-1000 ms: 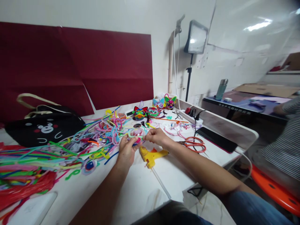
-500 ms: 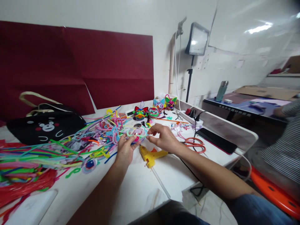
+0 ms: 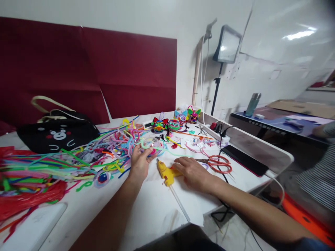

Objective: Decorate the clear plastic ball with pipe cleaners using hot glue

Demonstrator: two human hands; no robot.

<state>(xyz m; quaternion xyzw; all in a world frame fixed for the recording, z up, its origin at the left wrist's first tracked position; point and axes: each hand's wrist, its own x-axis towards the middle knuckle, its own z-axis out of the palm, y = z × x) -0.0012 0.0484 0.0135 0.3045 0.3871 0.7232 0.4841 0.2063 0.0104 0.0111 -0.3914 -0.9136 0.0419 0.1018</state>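
My left hand [image 3: 140, 163] has its thumb and fingers closed on a clear round plastic piece [image 3: 155, 142]. A pale green pipe cleaner [image 3: 171, 152] runs across this piece, and its loose end stretches out to the right. My right hand [image 3: 195, 173] lies over the handle of a yellow glue gun [image 3: 166, 173], fingers curled on it; their undersides are hidden. The gun rests on the table, its nozzle facing the left hand, with a clear glue stick [image 3: 179, 202] extending from it. Orange-handled scissors [image 3: 218, 164] lie just beyond the right hand.
A tangle of pipe cleaners [image 3: 115, 146] spreads left, before a black bag [image 3: 57, 136]. Several colourful animal-face ornaments [image 3: 160, 125] stand at the back. A power strip [image 3: 217, 134] and a charging phone [image 3: 244, 160] lie right. A person's striped sleeve [image 3: 319, 177] shows at the far right.
My right hand has left the clear piece and moved down and right onto the glue gun's handle. The pipe cleaner's right end now hangs free. My left hand keeps its hold.
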